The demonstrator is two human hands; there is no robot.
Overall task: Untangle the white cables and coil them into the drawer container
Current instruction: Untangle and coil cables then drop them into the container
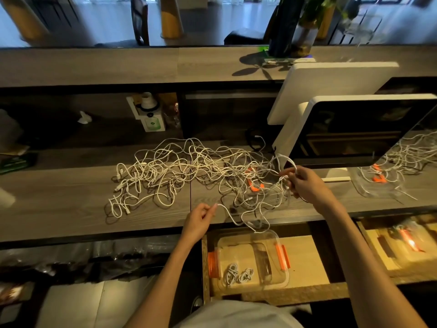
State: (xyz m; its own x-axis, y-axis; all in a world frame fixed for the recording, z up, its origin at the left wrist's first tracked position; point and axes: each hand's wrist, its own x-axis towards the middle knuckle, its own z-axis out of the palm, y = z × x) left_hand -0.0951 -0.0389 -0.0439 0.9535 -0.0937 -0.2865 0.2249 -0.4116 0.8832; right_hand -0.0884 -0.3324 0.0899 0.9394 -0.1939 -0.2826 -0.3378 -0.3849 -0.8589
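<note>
Here, cable (227, 213) pinched between left hand (198, 220), right hand (305, 183)

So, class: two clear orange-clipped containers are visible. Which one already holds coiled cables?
The container in the open drawer: two small coiled cables lie inside; the one on the desk sits under the tangle.

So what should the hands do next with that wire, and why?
Probably draw the left hand back toward the body to ease its white cable free. That hand pinches one end, the right hand holds a loop by the tangled pile, and the cable runs into the tangle, so it cannot yet be coiled into the clear container.
</note>
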